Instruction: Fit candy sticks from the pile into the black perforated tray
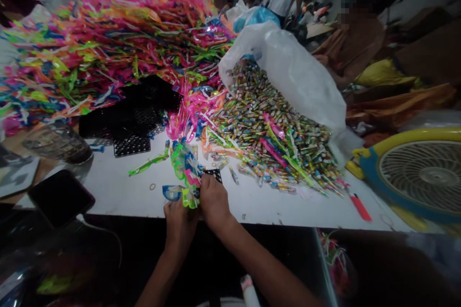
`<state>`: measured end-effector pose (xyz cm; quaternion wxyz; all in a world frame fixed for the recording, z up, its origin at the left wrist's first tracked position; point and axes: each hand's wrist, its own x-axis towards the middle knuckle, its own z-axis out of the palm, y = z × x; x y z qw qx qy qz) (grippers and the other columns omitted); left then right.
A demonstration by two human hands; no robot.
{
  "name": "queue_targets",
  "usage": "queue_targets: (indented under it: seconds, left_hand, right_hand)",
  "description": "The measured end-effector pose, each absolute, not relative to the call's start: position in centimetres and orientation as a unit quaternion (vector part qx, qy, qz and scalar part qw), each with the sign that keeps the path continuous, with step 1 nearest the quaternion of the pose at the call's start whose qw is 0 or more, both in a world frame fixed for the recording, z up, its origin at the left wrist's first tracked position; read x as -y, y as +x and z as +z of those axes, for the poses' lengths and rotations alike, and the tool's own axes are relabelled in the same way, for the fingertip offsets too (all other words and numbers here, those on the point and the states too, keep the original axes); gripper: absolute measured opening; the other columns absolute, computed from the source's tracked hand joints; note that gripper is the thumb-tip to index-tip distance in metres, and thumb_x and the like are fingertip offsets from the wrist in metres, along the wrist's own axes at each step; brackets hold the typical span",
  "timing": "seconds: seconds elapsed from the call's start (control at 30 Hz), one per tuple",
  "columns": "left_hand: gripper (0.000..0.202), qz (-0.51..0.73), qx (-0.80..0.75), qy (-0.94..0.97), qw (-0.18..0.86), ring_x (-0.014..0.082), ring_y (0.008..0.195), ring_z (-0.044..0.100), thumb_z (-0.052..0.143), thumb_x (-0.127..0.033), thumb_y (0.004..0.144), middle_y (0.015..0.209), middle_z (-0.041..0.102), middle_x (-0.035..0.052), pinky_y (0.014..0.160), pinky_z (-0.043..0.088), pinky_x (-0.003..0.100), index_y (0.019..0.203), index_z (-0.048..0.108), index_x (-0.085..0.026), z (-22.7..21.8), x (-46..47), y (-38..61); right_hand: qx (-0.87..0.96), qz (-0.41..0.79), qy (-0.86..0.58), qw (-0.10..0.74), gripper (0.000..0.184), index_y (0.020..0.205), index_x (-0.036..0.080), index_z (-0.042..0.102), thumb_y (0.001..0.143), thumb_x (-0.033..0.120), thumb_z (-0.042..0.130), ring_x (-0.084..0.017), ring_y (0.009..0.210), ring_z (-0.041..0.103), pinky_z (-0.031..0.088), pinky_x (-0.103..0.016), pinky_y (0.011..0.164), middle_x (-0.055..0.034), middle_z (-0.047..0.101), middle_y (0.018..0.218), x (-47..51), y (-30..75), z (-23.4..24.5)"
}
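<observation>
A white table (118, 192) bore a heap of neon plastic strips (108, 33), black mesh grids (133, 115), small colourful tubes (273, 139), a phone (61, 196) and a red lighter (360, 207).

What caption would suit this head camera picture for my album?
Both hands, left hand and right hand, grip a bundle of neon plastic strips at the white table edge, beside a heap of small colourful tubes.

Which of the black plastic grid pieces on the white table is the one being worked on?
The small black grid piece at the right hand, beside the bright plastic bundle held by the left hand. The other black grids lie stacked farther back, untouched.
</observation>
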<state>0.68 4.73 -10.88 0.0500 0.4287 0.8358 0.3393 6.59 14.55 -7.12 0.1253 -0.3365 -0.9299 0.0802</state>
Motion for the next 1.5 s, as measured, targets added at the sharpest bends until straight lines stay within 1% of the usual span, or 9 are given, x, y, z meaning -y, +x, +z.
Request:
queue_targets:
  seconds: [0.2,0.27,0.4,0.53,0.7,0.83,1.1,1.3,1.5]
  left_hand:
    - [0.022,0.344,-0.84,0.42,0.008,0.03,0.089,0.063,0.064,-0.038,0.078,0.088,0.071,0.008,0.082,0.041,0.044,0.091,0.067,-0.02,-11.4,-4.8,0.8]
    - [0.023,0.349,-0.834,0.428,0.004,0.0288,0.091,0.063,0.063,-0.04,0.08,0.089,0.071,0.0077,0.083,0.04,0.043,0.091,0.067,-0.02,-11.6,-4.7,0.7]
    - [0.023,0.347,-0.836,0.426,0.011,0.028,0.096,0.061,0.061,-0.04,0.082,0.094,0.07,0.0076,0.086,0.039,0.043,0.092,0.067,-0.021,-11.6,-4.5,0.7]
    - [0.024,0.35,-0.835,0.423,0.035,0.0281,0.098,0.061,0.06,-0.041,0.083,0.096,0.07,0.0078,0.088,0.038,0.044,0.092,0.067,-0.021,-11.4,-4.5,0.7]
    - [0.024,0.353,-0.837,0.417,0.036,0.0292,0.1,0.061,0.062,-0.04,0.081,0.1,0.07,0.0081,0.088,0.037,0.045,0.095,0.066,-0.021,-11.3,-4.6,0.7]
    - [0.026,0.347,-0.839,0.418,0.041,0.0295,0.102,0.06,0.063,-0.038,0.08,0.101,0.07,0.0072,0.088,0.037,0.044,0.1,0.065,-0.022,-11.1,-4.6,0.8]
    - [0.028,0.335,-0.843,0.417,0.055,0.0305,0.108,0.058,0.06,-0.037,0.082,0.107,0.069,0.0077,0.091,0.038,0.045,0.107,0.064,-0.024,-11.0,-4.6,0.6]
    - [0.024,0.351,-0.84,0.41,0.057,0.0318,0.101,0.061,0.056,-0.025,0.079,0.104,0.071,0.0094,0.083,0.04,0.046,0.101,0.066,-0.021,-10.7,-4.9,0.6]
    - [0.018,0.367,-0.837,0.406,0.018,0.0308,0.093,0.063,0.063,-0.032,0.077,0.096,0.072,0.0087,0.083,0.04,0.046,0.091,0.068,-0.021,-11.0,-4.9,0.6]
  right_hand:
    - [0.908,0.156,-0.352,0.165,0.037,0.112,0.023,0.058,0.083,0.004,0.043,-0.018,0.087,0.061,0.047,-0.029,0.072,-0.0062,0.063,0.102,-22.0,9.3,-4.6]
    - [0.888,0.134,-0.401,0.179,0.028,0.104,0.019,0.06,0.085,0.007,0.043,-0.023,0.091,0.058,0.045,-0.035,0.074,-0.0119,0.059,0.105,-25.7,10.2,-4.0]
    - [0.878,0.14,-0.421,0.179,0.015,0.073,0.02,0.057,0.078,0.007,0.052,-0.026,0.087,0.057,0.043,-0.039,0.075,-0.0111,0.059,0.091,-29.7,11.3,-3.8]
    - [0.871,0.183,-0.412,0.196,0.005,0.08,0.019,0.053,0.083,0.019,0.05,-0.024,0.079,0.058,0.042,-0.038,0.069,-0.0104,0.06,0.087,-28.2,12.1,-4.6]
    - [0.788,0.434,-0.371,0.23,0.019,0.088,0.021,0.051,0.079,0.038,0.053,-0.014,0.057,0.056,0.045,-0.027,0.056,0.0024,0.057,0.068,-23.8,11.4,-7.0]
    - [0.711,0.571,-0.323,0.254,0.021,0.093,0.021,0.052,0.078,0.036,0.053,-0.012,0.058,0.055,0.047,-0.026,0.056,0.0035,0.056,0.071,-20.7,9.9,-8.3]
    - [0.862,0.373,-0.241,0.245,0.016,0.096,0.019,0.057,0.089,0.021,0.043,-0.018,0.085,0.058,0.049,-0.03,0.076,-0.006,0.061,0.091,-17.8,9.1,-7.7]
    - [0.922,0.135,-0.311,0.185,0.036,0.124,0.012,0.05,0.091,0.012,0.036,-0.025,0.085,0.059,0.051,-0.039,0.076,-0.0153,0.065,0.094,-13.9,8.2,-8.5]
    - [0.896,0.228,-0.303,0.23,0.043,0.133,0.018,0.042,0.089,0.018,0.04,-0.022,0.092,0.059,0.051,-0.035,0.079,-0.0109,0.063,0.104,-18.2,11.1,-7.5]
